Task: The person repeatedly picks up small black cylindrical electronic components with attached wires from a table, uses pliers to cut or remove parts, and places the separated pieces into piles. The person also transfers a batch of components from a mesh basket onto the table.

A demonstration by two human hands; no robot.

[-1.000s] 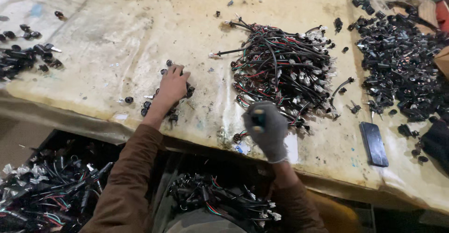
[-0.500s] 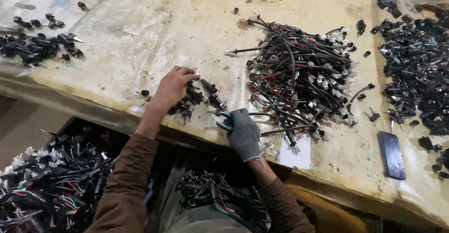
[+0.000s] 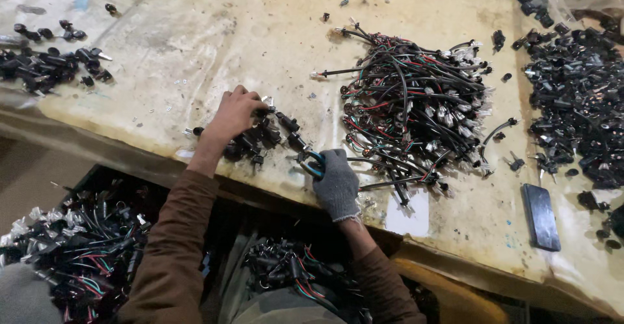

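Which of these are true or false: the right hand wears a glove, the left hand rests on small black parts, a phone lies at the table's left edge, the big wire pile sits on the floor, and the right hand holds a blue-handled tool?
1. The right hand wears a grey glove. True.
2. The bare left hand rests on small black parts. True.
3. A phone lies at the table's left edge. False: it lies near the right end.
4. The big wire pile sits on the floor. False: it is on the table.
5. The right hand holds a blue-handled tool. True.
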